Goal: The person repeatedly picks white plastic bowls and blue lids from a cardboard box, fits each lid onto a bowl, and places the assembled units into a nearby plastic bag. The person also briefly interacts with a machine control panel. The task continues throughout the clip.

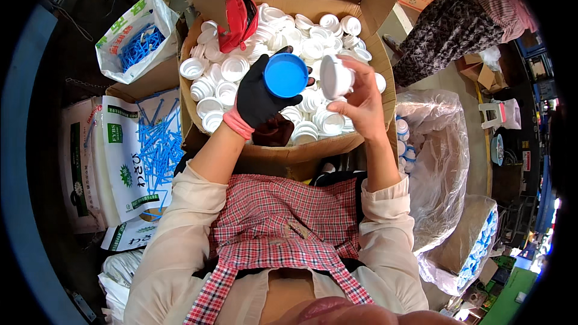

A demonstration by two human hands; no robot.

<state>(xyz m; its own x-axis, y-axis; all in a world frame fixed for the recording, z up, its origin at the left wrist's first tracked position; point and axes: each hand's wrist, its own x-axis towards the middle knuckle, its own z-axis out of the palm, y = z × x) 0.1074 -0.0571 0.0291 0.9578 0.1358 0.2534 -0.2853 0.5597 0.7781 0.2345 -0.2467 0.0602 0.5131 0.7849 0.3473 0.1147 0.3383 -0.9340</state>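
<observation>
Frame centre — my black-gloved left hand [257, 97] grips a round blue plastic cap [285, 75]; my bare right hand [360, 97] clamps a white plastic cup-shaped piece [335, 76] — over the cardboard box [301, 151]

Cardboard box [337, 147] packed with loose white caps [313, 48]; red pouch [238, 21] lies on top.

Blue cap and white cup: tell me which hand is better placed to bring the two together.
Probably the left. The gloved left hand holds the blue cap with its open side showing, right beside the white cup. The bare right hand grips the cup steadily above the cardboard box.
</observation>
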